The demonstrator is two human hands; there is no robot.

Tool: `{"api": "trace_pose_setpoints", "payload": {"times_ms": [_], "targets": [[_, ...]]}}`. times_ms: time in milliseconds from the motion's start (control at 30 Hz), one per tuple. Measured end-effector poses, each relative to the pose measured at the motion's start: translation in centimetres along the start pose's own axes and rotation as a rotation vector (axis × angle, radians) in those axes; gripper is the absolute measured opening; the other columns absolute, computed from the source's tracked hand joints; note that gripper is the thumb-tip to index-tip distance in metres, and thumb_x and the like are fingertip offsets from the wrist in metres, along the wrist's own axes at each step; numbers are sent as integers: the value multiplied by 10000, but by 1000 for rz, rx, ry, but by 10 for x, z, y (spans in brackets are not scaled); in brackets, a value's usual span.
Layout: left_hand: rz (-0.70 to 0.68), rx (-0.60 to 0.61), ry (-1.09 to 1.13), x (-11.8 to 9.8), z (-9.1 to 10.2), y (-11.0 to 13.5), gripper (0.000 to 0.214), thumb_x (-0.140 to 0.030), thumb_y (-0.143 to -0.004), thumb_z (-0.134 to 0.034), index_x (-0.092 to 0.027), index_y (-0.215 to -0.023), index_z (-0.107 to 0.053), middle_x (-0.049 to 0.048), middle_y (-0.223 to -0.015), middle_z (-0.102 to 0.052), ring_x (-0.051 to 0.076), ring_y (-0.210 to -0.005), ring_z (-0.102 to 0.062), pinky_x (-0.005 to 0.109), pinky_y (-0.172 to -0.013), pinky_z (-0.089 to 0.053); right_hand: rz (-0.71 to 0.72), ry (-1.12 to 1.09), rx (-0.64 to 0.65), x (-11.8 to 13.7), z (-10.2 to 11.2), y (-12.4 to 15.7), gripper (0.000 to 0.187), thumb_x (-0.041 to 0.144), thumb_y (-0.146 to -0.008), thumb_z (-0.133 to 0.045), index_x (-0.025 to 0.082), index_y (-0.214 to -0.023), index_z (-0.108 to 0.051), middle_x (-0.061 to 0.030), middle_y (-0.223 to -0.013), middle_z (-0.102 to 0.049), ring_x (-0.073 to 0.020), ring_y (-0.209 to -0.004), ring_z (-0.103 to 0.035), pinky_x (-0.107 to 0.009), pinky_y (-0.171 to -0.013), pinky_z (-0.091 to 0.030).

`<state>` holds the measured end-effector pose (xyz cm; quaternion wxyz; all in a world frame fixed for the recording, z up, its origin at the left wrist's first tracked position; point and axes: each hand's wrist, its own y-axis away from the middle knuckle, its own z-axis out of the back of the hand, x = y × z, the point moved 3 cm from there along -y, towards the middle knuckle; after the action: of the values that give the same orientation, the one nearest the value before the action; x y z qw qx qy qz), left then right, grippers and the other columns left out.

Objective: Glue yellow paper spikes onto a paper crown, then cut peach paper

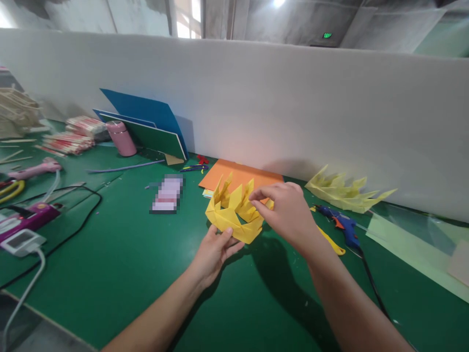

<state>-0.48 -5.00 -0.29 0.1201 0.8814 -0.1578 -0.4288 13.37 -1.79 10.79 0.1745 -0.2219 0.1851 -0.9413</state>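
Observation:
A folded yellow paper crown [229,217] with several upright points is held above the green table. My left hand [216,252] grips its lower front edge, thumb in front and fingers underneath. At the crown's right side, my right hand [284,210] is bent into a pinch, thumb and index fingertips close together beside a point. Whether paper lies between those fingertips is hidden. Behind the crown lies an orange sheet [249,171]. A blue glue gun [339,225] rests to the right, near a yellow strip [333,243].
A pale yellow pointed paper piece [340,190] leans by the white partition [293,107]. Light green sheets [414,254] lie at the right. To the left are a blurred-out phone-like object [167,193], a pink bottle [121,138], a purple power strip [32,220] and cables.

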Motion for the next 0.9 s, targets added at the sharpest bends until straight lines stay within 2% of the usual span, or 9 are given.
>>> {"api": "trace_pose_setpoints", "payload": {"times_ms": [233, 433, 900], "targets": [[-33, -1, -12, 3, 2, -2, 315, -147, -748, -698, -170, -1038, -577, 89, -1101, -670, 179, -909, -668, 291, -792, -543, 12, 93, 123, 4, -6, 2, 153, 167, -792, -560, 229, -709, -672, 7, -697, -700, -183, -739, -598, -427, -908, -231], [-24, 8, -6, 1, 1, -2, 343, -167, -711, -737, -159, -1022, -592, 108, -1131, -657, 202, -958, -655, 295, -805, -544, 48, 118, 180, 12, -10, 5, 220, 92, -778, -530, 234, -698, -677, 7, -724, -704, -193, -805, -601, -480, -968, -150], [-12, 30, 44, 3, 2, -2, 265, -139, -763, -680, -167, -1016, -605, 89, -1132, -657, 198, -955, -654, 387, -931, -485, 58, 80, 92, 16, -12, 6, 240, 69, -764, -520, 228, -663, -669, 9, -732, -714, -184, -790, -622, -492, -964, -182]]}}
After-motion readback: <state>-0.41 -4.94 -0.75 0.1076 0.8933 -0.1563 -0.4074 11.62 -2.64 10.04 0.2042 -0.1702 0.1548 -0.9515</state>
